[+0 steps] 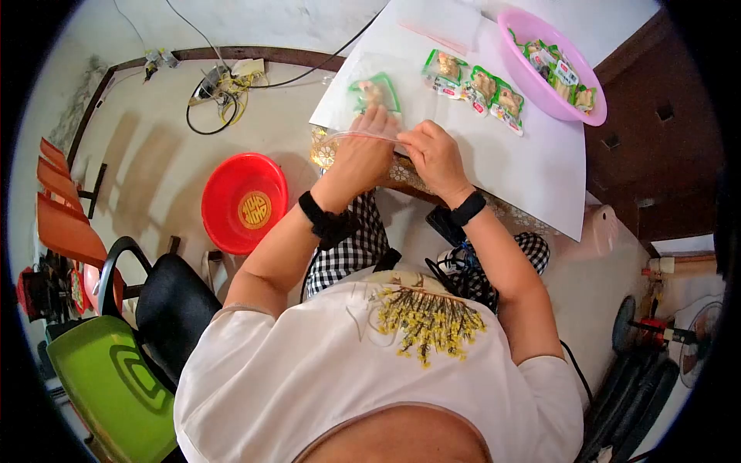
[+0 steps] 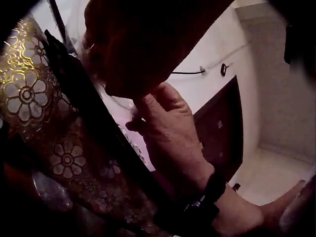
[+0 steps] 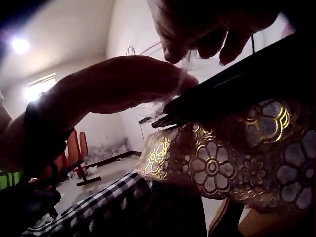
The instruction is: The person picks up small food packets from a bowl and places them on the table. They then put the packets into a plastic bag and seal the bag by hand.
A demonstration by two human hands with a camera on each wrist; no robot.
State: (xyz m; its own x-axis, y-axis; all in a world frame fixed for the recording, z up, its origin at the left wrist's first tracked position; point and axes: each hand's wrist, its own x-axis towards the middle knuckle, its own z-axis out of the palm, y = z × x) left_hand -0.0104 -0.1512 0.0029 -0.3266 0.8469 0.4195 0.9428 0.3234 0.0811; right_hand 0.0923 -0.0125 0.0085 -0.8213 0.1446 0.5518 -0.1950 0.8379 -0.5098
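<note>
A clear plastic bag point(image 1: 340, 137) with a reddish strip at its mouth lies at the left corner of the white table point(image 1: 540, 181). My left hand point(image 1: 363, 158) reaches into the bag, fingers stretched forward over a green-edged food packet point(image 1: 390, 86). The fingertips overlap the packet's near part. At the mouth of the bag, my right hand point(image 1: 438, 158) pinches the edge between thumb and fingers. The right wrist view shows the same right hand point(image 3: 212, 29) gripping the thin film above the left hand point(image 3: 123, 84). Seen from the left wrist, the left hand is mostly dark.
Several similar packets point(image 1: 446, 66) lie beyond my right hand. A pink basin point(image 1: 532, 85) holding more packets stands at the table's far right. Flat clear bags point(image 1: 436, 35) lie at the back. A red basin point(image 1: 224, 201) sits on the floor, left of my legs.
</note>
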